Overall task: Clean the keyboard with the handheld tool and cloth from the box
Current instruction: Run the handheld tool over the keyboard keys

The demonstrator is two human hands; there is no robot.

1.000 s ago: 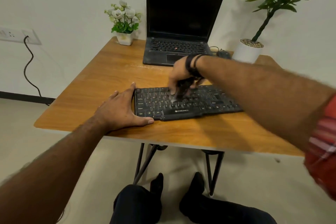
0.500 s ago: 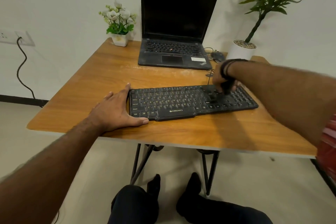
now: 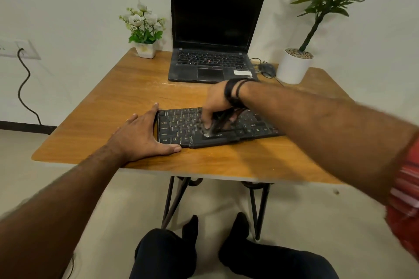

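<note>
Centrally, keyboard [image 3: 217,127] near table [image 3: 108,106] front edge. L hand [image 3: 145,138] flat, fingers straight, braces kbd's left end vs sliding. R hand [image 3: 215,106] grips small dark tool [image 3: 215,125], blurred, tip on mid keys, prob. brushing.

I am sitting at a small office-style desk: wooden table [image 3: 127,88], open laptop [image 3: 213,52], mouse [image 3: 267,69], two potted plants [image 3: 145,36] [image 3: 317,18], wall socket [image 3: 20,48].
</note>
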